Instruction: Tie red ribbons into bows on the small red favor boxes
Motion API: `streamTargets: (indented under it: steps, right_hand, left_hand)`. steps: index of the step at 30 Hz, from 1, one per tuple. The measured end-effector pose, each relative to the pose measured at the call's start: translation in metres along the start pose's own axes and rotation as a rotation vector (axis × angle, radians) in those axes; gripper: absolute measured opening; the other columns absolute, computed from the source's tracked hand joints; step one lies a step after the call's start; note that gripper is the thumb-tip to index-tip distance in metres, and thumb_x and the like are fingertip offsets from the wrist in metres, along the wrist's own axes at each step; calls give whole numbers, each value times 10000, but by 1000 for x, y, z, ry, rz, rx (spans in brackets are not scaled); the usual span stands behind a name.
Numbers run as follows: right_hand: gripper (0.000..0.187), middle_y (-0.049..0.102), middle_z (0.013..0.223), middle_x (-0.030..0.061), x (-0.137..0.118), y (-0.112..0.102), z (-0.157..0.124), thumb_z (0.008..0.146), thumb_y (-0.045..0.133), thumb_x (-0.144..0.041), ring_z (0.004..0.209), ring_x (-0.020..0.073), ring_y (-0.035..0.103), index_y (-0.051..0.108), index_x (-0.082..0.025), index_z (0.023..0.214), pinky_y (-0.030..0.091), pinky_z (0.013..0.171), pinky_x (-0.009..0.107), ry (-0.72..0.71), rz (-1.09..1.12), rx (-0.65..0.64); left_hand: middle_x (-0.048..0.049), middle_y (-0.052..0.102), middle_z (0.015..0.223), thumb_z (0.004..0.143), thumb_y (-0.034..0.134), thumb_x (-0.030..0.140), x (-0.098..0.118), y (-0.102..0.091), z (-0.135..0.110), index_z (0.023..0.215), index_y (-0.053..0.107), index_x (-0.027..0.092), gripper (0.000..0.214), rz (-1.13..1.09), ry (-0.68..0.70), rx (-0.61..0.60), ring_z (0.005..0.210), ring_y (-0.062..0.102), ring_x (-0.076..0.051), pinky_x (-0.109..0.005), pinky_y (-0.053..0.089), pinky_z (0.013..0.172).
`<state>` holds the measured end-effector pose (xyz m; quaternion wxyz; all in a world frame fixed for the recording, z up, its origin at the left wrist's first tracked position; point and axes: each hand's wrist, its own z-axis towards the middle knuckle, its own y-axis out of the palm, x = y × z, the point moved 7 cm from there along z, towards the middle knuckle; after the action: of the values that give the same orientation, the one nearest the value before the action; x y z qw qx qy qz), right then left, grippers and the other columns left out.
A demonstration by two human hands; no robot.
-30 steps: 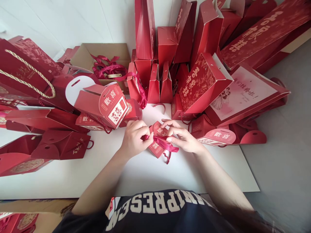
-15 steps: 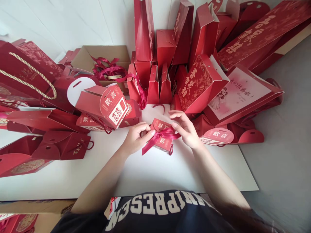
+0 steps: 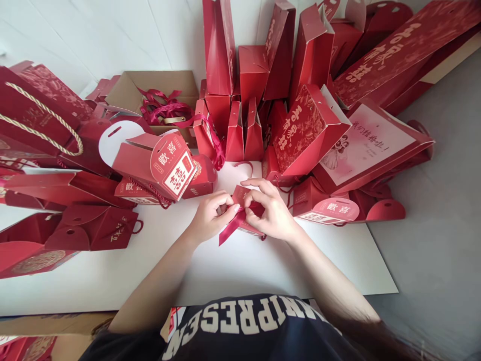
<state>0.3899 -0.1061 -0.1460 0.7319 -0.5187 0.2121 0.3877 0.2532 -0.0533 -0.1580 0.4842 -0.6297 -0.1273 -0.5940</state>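
Note:
A small red gift box (image 3: pixel 241 192) lies on the white table in front of me, with a magenta ribbon (image 3: pixel 230 229) tied across it. My left hand (image 3: pixel 215 214) is at the box's left side, thumb and forefinger pinched on the ribbon. From the right, my right hand (image 3: pixel 269 209) reaches over the box, its thumb and fingertips closed on the ribbon near the knot. That hand covers most of the bow and the box's right part. One ribbon tail slants down toward me, below the left thumb.
Behind the hands stand several red gift bags and boxes (image 3: pixel 235 133). A cardboard box (image 3: pixel 161 80) holding loose magenta ribbon is at the back left. Just left of my hands, a red box with white label (image 3: pixel 165 165) rests on others. More boxes (image 3: pixel 326 206) sit at right.
My right hand has moved left over the box and closed on the ribbon near the knot. The left hand keeps its pinch, nearly in place.

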Motion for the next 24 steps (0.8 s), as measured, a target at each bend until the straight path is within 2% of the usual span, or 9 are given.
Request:
streamTargets:
  steps: [9, 14, 18, 20, 22, 24]
  right_hand:
    - [161, 581, 1265, 62, 1, 1, 1, 727, 625, -112, 1240, 295, 495, 565, -244, 796, 368, 1058, 502, 0, 52, -29]
    - [107, 529, 1359, 75, 14, -14, -3, 891, 607, -270, 1319, 263, 450, 605, -259, 998, 324, 1121, 479, 76, 271, -2]
    - [132, 541, 1334, 74, 27, -23, -8, 945, 556, -368, 1316, 250, 457, 598, -247, 915, 292, 1141, 469, 166, 365, 33]
    - [156, 550, 1320, 74, 29, -21, -10, 943, 561, -384, 1325, 247, 450, 600, -242, 891, 292, 1140, 457, 183, 384, 1]
    - [146, 545, 1327, 73, 28, -17, -11, 939, 571, -386, 1349, 239, 427, 610, -247, 922, 289, 1143, 441, 191, 402, -38]
    - [136, 538, 1342, 69, 26, -13, -12, 936, 579, -381, 1361, 230, 414, 617, -252, 959, 282, 1147, 432, 191, 414, -65]
  left_hand:
    - [41, 339, 632, 908, 531, 296, -16, 7, 1, 636, 368, 183, 337, -193, -92, -33, 587, 338, -103, -262, 303, 566]
    - [29, 405, 661, 890, 564, 302, -5, -6, 1, 671, 408, 188, 291, -119, -49, 50, 611, 389, -113, -263, 329, 578]
    - [24, 461, 699, 839, 625, 286, -2, -14, 1, 710, 453, 190, 235, -25, -54, 79, 645, 436, -115, -256, 373, 618]
    - [32, 487, 716, 823, 645, 311, -5, -20, 0, 813, 500, 200, 182, -10, -111, 80, 629, 459, -109, -245, 395, 614]
    - [37, 524, 716, 796, 679, 367, -9, -29, -4, 890, 533, 208, 236, 59, -206, 75, 606, 485, -107, -234, 405, 584]
    - [33, 542, 649, 783, 685, 438, -13, -39, -11, 772, 566, 196, 271, 188, -303, 21, 574, 502, -113, -229, 384, 532]
